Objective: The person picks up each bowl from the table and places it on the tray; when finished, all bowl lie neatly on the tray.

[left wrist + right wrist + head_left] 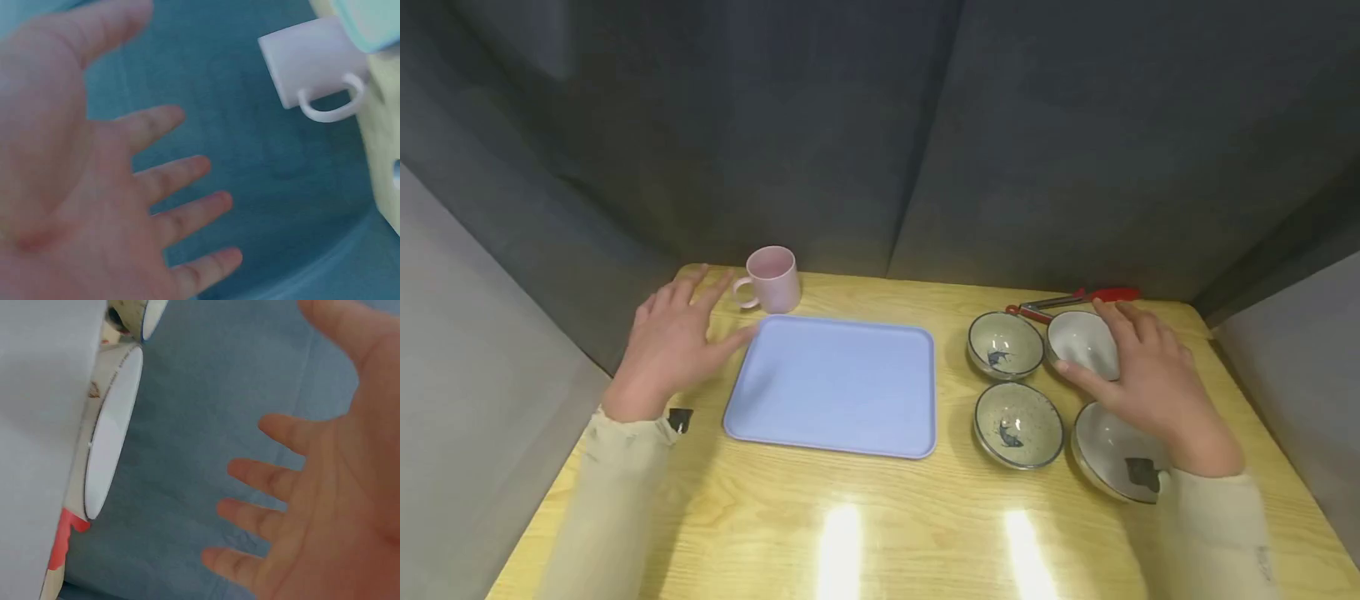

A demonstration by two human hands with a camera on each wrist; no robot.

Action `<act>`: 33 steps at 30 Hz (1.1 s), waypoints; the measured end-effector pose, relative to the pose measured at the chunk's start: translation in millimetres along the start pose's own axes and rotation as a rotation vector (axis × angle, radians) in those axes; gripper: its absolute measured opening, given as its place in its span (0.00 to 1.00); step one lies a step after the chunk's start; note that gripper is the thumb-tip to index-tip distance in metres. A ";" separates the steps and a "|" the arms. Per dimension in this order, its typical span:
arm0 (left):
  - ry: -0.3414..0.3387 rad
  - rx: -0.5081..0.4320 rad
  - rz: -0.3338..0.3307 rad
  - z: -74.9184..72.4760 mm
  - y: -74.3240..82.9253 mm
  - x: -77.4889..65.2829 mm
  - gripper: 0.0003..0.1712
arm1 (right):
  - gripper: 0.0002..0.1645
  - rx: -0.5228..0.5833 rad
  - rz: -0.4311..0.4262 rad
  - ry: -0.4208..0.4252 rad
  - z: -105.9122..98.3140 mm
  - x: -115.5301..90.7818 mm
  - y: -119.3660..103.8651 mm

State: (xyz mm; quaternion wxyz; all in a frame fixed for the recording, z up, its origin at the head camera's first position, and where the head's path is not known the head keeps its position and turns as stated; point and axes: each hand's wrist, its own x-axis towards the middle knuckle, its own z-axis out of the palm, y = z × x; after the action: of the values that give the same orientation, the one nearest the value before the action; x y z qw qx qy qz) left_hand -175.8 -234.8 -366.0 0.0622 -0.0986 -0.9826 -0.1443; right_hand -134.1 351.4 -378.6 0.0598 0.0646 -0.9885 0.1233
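Observation:
My left hand [672, 342] hovers with spread fingers at the left of the table, close to the handle of a pink mug [777, 283] and the corner of a blue tray [835, 387]. In the left wrist view the palm faces the camera and holds nothing; the mug [315, 62] stands apart from it. My right hand [1157, 383], fingers also extended, is above two white-lined bowls, a far one [1081, 337] and a near one [1112, 450], partly covering both. The right wrist view shows its bare palm [331, 500] apart from a white-lined bowl [115, 431].
Two speckled bowls with blue fish motifs, one far [1000, 354] and one near [1022, 433], stand left of the white-lined pair. Behind the bowls lie red-handled tongs [1052, 304]. A dark curtain [850, 133] borders the back of the wooden table [775, 517]; pale panels flank both sides.

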 end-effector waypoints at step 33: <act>-0.274 -0.271 -0.069 69.6 -42.8 -67.4 0.54 | 0.68 0.498 0.271 -0.244 24.4 -94.4 67.5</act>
State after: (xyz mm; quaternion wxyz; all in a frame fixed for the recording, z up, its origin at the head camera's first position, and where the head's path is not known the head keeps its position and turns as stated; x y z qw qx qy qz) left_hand -125.9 -266.3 -453.9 -0.0911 -0.0912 -0.9563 -0.2625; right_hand -53.2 420.9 -430.6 -0.0942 -0.0409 -0.9273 0.3599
